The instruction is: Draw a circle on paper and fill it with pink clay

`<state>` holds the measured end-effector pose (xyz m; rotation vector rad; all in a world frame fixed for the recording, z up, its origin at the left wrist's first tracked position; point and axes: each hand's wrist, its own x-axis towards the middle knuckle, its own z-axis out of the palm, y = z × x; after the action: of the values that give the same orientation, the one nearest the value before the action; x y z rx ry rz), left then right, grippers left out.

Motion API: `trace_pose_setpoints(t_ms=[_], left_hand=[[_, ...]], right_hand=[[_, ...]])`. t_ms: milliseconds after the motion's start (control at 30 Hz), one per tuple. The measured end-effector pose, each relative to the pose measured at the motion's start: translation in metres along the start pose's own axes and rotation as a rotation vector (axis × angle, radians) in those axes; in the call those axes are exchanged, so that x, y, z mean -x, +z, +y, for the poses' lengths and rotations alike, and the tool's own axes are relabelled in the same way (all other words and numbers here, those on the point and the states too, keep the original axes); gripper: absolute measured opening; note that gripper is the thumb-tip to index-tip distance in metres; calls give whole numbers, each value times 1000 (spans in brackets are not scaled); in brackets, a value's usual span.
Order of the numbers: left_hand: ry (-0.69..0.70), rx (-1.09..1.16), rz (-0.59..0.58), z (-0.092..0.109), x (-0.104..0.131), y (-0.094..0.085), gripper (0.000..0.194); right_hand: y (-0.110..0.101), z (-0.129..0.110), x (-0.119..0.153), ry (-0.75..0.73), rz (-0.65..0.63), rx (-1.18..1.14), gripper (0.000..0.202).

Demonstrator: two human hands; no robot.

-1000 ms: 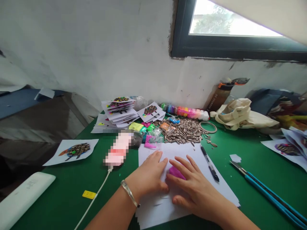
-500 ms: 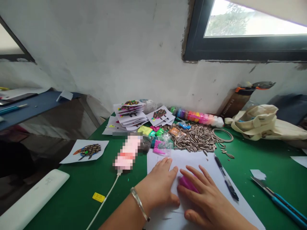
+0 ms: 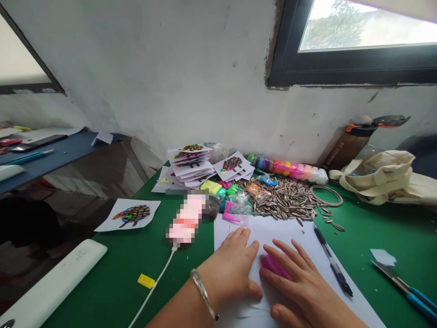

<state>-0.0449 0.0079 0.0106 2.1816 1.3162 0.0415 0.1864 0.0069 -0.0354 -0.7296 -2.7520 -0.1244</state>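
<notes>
White paper [image 3: 251, 314] lies on the green table, and a flat magenta piece of clay [image 3: 276, 266] rests on it. My right hand [image 3: 300, 282] is over the clay, fingers spread, partly covering it. To its left, my left hand [image 3: 232, 262] lies on the paper with its fingers stretched out, holding nothing; a silver bracelet is on that wrist. A black pen [image 3: 332, 259] lies along the paper's right side. Past the paper's far edge are bagged clay pieces [image 3: 235, 212] and a pile of striped sunflower seeds [image 3: 287, 200].
Seed pictures [image 3: 193, 166] are stacked at the back, with another picture [image 3: 131, 215] at left. Around are a pixelated pink object with a cable, a white bar [image 3: 58, 282], scissors [image 3: 406, 289], a cloth bag [image 3: 378, 175] and a bottle [image 3: 350, 146].
The whole view has shifted slightly, so the table's items appear farther right. Both hands keep nearly the same pose over the paper.
</notes>
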Motion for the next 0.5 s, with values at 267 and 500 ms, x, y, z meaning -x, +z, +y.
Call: trace_pose_setpoints(t_ms=[267,500], left_hand=[[1,-8,-9,0,-1,-2,97],[5,-17,-4,-2,-2,-2,96]], right_hand=[[-3,-3,-1,46,-51,-83,50],[-14,-6,-1,68,-114,-111,50]])
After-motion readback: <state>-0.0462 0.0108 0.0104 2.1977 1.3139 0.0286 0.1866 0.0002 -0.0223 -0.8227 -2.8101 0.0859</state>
